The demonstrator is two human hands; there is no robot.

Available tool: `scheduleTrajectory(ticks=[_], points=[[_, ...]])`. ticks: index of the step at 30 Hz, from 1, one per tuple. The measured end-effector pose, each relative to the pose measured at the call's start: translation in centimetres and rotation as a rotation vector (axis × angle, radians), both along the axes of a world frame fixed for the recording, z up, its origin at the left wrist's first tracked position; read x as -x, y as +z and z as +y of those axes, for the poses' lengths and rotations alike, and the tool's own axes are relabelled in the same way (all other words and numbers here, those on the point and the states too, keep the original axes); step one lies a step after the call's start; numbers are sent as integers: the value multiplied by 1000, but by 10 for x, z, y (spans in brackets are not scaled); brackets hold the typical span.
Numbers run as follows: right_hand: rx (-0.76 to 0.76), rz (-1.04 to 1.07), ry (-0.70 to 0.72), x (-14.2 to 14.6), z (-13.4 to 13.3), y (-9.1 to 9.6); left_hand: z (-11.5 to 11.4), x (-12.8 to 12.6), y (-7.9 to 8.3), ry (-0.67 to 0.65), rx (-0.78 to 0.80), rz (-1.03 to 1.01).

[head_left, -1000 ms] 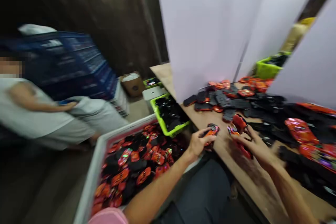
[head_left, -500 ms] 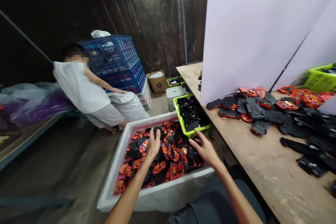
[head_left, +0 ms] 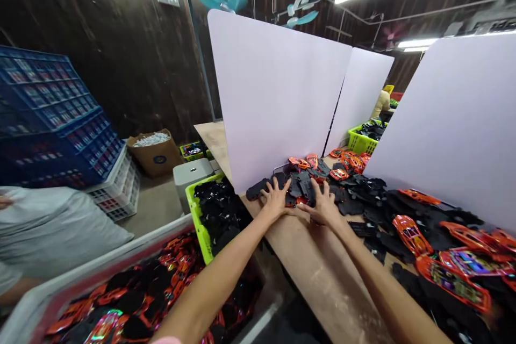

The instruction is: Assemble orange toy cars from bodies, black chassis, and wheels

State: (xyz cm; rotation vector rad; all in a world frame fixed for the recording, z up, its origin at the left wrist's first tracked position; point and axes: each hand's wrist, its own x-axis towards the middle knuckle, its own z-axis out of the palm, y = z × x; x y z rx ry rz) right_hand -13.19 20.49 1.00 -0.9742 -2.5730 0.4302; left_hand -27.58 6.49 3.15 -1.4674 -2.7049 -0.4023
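Across a bare wooden workbench (head_left: 322, 279) in a dim workshop, holding both arms outstretched. Resting left hand (head_left: 276, 200) and right hand (head_left: 322, 205) side by side on the near edge of a heap of black toy-car parts (head_left: 363, 193), fingers spread wide and flat, gripping nothing, seemingly covering several pieces at once. Mixing with orange car shells (head_left: 411, 231), banking against a white divider (head_left: 274, 102) probably keeping the heap contained. Keeping a green basket (head_left: 192, 205) and a floor bin (head_left: 80, 271) of similar parts within easy reach at left.
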Motion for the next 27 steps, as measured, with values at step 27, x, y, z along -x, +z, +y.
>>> scheduleTrajectory(ticks=[27], points=[[734,190,460,-76,-203,-25,-277,-125,-114,845,-884,-1434]])
